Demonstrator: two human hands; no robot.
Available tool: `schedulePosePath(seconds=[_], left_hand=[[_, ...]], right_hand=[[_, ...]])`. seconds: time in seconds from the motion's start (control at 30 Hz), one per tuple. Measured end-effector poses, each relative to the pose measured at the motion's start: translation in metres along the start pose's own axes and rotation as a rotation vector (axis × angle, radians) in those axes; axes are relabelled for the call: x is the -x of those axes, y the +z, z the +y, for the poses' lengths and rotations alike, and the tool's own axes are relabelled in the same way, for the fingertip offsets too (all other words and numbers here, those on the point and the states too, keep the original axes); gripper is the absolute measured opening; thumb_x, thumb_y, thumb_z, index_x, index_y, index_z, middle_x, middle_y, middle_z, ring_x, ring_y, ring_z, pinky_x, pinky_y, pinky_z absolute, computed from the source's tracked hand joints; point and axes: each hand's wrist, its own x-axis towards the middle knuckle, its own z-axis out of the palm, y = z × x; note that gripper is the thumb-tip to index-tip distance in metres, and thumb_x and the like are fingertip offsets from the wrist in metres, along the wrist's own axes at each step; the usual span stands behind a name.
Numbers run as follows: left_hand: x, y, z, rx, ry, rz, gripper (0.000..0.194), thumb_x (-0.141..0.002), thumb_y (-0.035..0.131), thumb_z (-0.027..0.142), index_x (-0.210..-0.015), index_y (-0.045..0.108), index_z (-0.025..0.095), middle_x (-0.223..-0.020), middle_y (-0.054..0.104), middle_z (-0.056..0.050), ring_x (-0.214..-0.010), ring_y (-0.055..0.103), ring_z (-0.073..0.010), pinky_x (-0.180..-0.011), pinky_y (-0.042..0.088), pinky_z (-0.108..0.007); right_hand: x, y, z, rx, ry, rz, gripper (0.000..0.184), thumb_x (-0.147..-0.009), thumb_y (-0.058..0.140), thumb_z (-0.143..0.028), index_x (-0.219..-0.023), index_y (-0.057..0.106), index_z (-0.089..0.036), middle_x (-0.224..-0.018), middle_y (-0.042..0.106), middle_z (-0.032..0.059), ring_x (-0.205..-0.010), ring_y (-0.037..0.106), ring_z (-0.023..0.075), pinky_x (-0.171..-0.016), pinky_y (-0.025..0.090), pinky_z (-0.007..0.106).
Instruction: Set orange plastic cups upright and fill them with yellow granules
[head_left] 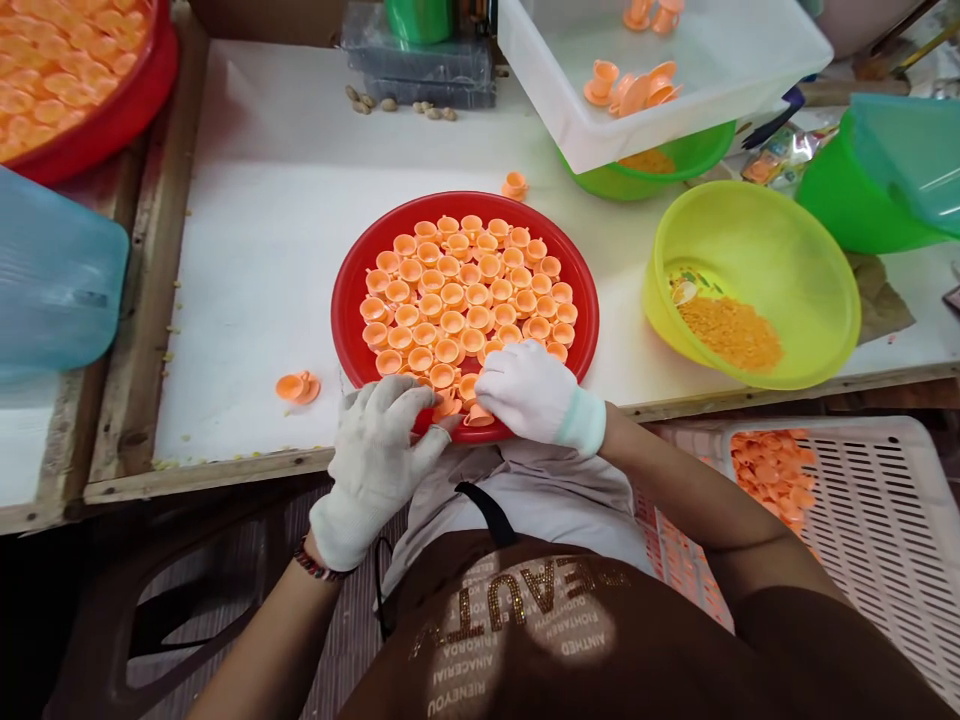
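Note:
A round red tray (346, 330) at the bench's front edge holds many small orange toy cups (452, 322), packed close and mostly upright. My left hand (379, 445), in a white knitted glove, reaches over the tray's near-left rim. Its thumb and forefinger close on an orange toy cup with a saucer (448, 403). My right hand (529, 392), gloved in white too, is over the near-right part of the tray. Its curled fingers are at a tilted toy cup (478, 416) near the front rim; the fingertips are partly hidden.
Single toy cups lie outside the tray, one to the left (298, 387), another behind (514, 186). A yellow bowl (817, 300) with orange bits stands right. A white bin (555, 110) rests over a green bowl (622, 182). A red tub (150, 110) is far left, a white crate (885, 520) lower right.

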Motion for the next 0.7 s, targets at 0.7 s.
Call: schedulePosePath(seconds=[0.7], left_hand=[[-0.018,-0.012,-0.033,-0.361,-0.349,-0.161,0.027,-0.095,0.054,0.037,-0.094,0.075,0.02,-0.122,0.066,-0.015,-0.106,0.06,-0.0379,-0.084,0.041,-0.051]], right_hand=[[0.011,-0.035,0.005,-0.491,0.333,-0.159,0.027,-0.091,0.051,-0.017,-0.064,0.055,-0.017,-0.07,0.056,0.0003,-0.07,0.047,0.0134,-0.068,0.031,0.031]])
